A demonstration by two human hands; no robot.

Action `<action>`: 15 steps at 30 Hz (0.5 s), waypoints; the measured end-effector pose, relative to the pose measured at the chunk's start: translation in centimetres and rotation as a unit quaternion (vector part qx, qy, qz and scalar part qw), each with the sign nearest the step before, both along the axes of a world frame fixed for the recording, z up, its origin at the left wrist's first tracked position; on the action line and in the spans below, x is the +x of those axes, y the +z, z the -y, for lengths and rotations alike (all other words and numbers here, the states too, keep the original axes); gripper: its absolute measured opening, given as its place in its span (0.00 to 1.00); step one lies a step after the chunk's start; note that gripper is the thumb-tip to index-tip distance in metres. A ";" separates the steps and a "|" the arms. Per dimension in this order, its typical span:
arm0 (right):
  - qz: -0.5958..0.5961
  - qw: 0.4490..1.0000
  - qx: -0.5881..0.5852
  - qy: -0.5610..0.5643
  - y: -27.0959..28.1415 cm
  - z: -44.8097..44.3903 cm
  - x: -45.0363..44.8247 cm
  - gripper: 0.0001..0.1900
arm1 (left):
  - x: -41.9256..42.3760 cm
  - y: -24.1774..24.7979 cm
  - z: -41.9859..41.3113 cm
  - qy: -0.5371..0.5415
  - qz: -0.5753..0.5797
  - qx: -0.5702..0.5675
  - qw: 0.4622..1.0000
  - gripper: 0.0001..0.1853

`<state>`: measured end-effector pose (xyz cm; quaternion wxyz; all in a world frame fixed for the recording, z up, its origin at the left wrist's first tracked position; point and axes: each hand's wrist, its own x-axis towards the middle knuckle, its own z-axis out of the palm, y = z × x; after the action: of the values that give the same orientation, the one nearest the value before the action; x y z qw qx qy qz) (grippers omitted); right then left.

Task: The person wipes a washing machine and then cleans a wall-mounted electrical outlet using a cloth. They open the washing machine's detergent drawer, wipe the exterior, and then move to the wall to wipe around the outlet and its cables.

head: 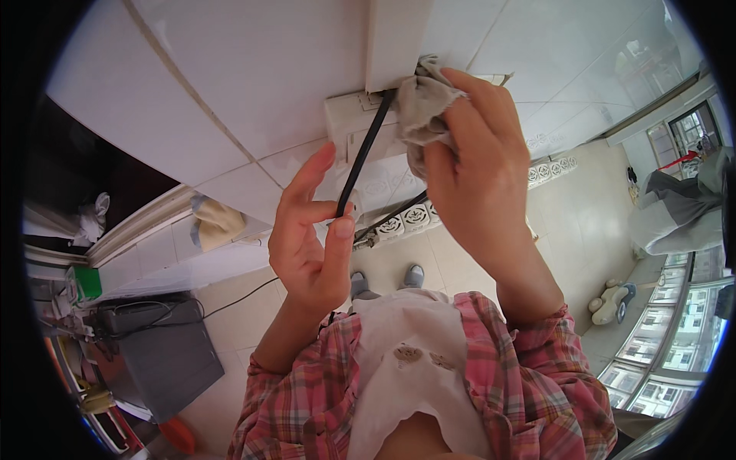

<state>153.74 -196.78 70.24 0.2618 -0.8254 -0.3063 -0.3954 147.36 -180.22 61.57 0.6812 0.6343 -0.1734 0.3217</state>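
Observation:
A black cable (366, 150) comes out from under a white trunking cover (395, 43) on the tiled wall. My left hand (313, 236) pinches this cable between thumb and fingers. My right hand (480, 155) holds a crumpled grey-beige cloth (424, 109) beside the trunking's lower end, close to the cable's upper part. Behind the cable, a white box-like fitting (351, 123) is fixed to the wall. More black cable (397, 214) runs below my right hand, in front of patterned tiles.
A yellowish cloth (218, 221) hangs over a ledge at left. Below it stands a dark grey cabinet (164, 351) with cables on top. At right are a ride-on toy (610, 302), hanging grey fabric (678, 207) and windows (661, 339). Patterned white tiles (415, 215) line the lower wall.

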 end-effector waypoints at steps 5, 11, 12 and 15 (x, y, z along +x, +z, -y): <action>-0.030 0.999 -0.020 0.000 -0.3 1.2 0.1 0.15 | -0.2 0.0 0.1 -0.003 -0.005 -0.013 1.000 0.05; 0.006 1.000 -0.020 -0.005 -0.3 -0.1 0.1 0.14 | -0.3 -0.1 0.7 0.000 0.006 -0.003 1.000 0.05; 0.018 1.000 -0.017 0.000 -0.3 -0.3 0.0 0.15 | -0.2 -0.1 0.7 0.008 0.011 0.003 1.000 0.05; -0.005 1.000 -0.003 0.024 -0.4 0.9 -0.1 0.16 | -0.2 -0.1 0.8 0.024 0.018 0.018 0.999 0.06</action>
<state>153.69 -197.67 69.85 0.2703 -0.8205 -0.3264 -0.3838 147.17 -181.01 61.49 0.6589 0.6442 -0.1763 0.3461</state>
